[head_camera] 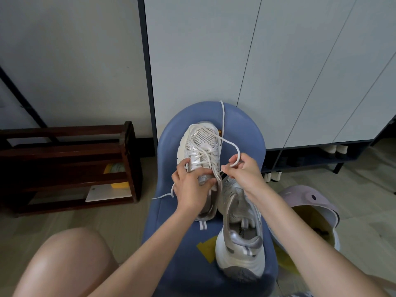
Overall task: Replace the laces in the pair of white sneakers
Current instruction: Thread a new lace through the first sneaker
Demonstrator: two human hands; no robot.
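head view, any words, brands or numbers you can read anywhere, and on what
"CHE": dark letters on the insole of the near sneaker, part of a longer word; the rest is hidden or blurred.
Smaller print under it: too small to read.
Far sneaker, blue stool, wooden rack: no readable text.
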